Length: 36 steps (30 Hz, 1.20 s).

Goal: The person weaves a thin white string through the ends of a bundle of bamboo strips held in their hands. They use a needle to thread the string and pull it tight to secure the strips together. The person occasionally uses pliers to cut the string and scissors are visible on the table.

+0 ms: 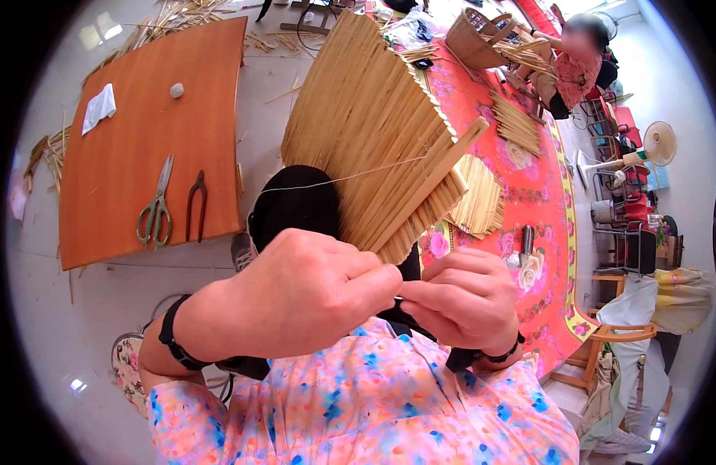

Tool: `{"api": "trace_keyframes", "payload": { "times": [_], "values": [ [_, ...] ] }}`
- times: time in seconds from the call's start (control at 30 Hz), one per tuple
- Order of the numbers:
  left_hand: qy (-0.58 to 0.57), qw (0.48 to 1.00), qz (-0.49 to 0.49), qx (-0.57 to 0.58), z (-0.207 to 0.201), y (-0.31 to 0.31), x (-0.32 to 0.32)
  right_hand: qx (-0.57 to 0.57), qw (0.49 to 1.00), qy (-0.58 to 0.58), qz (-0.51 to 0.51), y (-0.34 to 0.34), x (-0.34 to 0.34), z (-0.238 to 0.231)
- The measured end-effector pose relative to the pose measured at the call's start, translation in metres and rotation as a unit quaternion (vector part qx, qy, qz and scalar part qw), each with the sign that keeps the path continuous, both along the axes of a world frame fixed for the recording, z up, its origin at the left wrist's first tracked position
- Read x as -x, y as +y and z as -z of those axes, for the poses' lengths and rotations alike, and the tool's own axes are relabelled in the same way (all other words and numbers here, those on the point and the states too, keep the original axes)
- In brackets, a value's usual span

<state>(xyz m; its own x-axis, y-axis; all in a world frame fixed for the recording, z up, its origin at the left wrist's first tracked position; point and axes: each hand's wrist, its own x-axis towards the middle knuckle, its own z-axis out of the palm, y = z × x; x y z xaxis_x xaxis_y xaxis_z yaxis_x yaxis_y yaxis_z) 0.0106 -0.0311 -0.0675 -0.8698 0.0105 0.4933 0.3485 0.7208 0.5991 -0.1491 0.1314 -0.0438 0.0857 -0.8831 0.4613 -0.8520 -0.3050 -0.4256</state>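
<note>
A large mat of yellow straw strips (350, 101), sewn side by side, rests over my lap with its wide end away from me. A white thread (373, 168) trails across it, loops left over my black-clad knee and drops behind my left hand. My left hand (307, 291) is closed, thumb and fingers pinched, just below the mat's narrow end. My right hand (470, 298) pinches close beside it, fingertips nearly meeting those of the left. Whatever lies between the fingertips is too small to make out. A thicker flat strip (443, 170) lies along the mat's right side.
On the left, an orange-brown table (203, 101) carries green-handled scissors (158, 209), pliers (196, 205), a white cloth (100, 108) and a thread ball (176, 91). A red flowered cloth (536, 232) at right bears a smaller straw piece (479, 198). Another person (579, 70) sits beyond a basket (476, 39).
</note>
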Motion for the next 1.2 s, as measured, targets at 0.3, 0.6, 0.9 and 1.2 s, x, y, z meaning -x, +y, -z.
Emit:
{"api": "trace_keyframes", "payload": {
  "times": [0.3,0.6,0.9,1.2],
  "values": [
    [0.023,0.984,-0.146,-0.097,0.019,-0.047,0.022,0.047,0.900,-0.329,0.281,0.003,0.010,0.038],
    [0.071,0.985,-0.141,-0.071,0.023,-0.052,0.040,0.008,0.898,-0.301,0.321,-0.026,0.001,0.052],
    [0.080,0.991,-0.101,-0.039,0.024,-0.059,0.043,0.047,0.924,-0.228,0.302,-0.028,0.006,0.052],
    [0.083,0.992,-0.094,-0.020,0.023,-0.061,0.046,0.055,0.922,-0.231,0.306,-0.029,0.004,0.052]
  ]
}}
